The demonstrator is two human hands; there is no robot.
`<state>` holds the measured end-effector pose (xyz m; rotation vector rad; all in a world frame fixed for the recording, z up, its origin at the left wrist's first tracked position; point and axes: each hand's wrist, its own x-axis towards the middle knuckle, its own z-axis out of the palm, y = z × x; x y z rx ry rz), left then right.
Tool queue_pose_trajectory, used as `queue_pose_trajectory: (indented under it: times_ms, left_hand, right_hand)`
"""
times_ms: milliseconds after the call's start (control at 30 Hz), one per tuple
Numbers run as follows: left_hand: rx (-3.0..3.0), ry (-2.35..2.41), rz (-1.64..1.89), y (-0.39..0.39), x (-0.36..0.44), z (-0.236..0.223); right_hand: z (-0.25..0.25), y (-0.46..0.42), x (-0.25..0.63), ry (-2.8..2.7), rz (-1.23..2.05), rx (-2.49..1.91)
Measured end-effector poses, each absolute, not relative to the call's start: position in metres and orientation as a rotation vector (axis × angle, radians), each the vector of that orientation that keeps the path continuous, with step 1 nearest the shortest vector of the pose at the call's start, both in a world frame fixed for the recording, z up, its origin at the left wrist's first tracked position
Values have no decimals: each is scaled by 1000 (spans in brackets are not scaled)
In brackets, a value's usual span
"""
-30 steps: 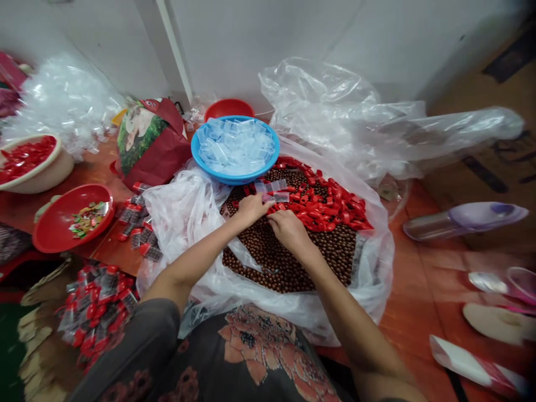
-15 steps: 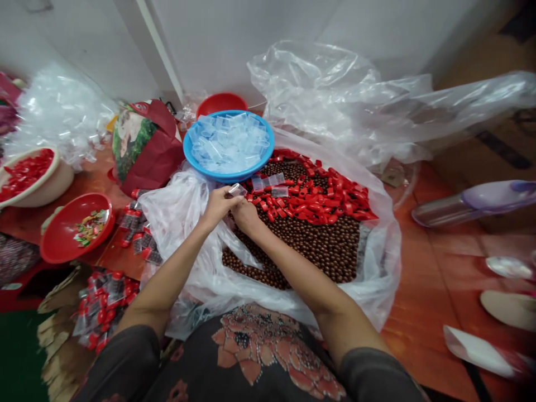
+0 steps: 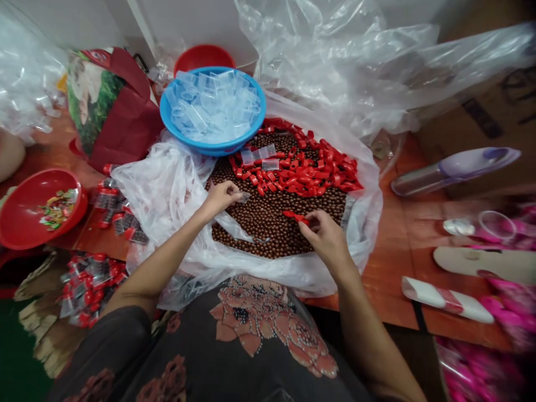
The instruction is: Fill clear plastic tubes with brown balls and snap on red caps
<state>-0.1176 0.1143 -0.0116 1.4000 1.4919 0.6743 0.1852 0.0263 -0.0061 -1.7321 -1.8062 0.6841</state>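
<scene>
A heap of small brown beads [image 3: 276, 223] lies in an open clear plastic bag [image 3: 167, 190] on the floor before me, with red caps [image 3: 310, 173] piled on its far side. My left hand [image 3: 220, 198] hovers over the beads' left edge, pinching a small clear vial [image 3: 244, 196]. My right hand [image 3: 324, 237] is over the near right of the heap, its fingers closed on a red cap [image 3: 295, 216]. Behind the beads a blue bowl [image 3: 211, 148] holds several empty clear vials [image 3: 213, 106].
A red bowl of coloured bits [image 3: 37, 209] sits at left, with filled red-capped vials [image 3: 90, 282] near my left knee. A red printed bag [image 3: 109, 103] and crumpled clear plastic [image 3: 343, 61] stand behind. A purple scoop [image 3: 456, 170] and sandals [image 3: 481, 265] lie at right.
My hands were together near the blue bowl's front. They have parted: the left keeps the vial and the right moved right and nearer, holding a red cap. The camera tilted down.
</scene>
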Motion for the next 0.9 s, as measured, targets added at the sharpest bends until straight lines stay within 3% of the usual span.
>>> queue_pose_trajectory:
  times_ms: [467, 733, 900]
  left_hand:
    - [1328, 1373, 541, 114, -27, -40]
    - [1288, 1256, 522, 114, -7, -46]
    - [1250, 1158, 523, 113, -8, -44]
  right_hand:
    - [-28, -23, 205, -1982, 385, -1689]
    - [-25, -22, 200, -1868, 531, -1674]
    - [-24, -26, 200, -1475, 748, -1672]
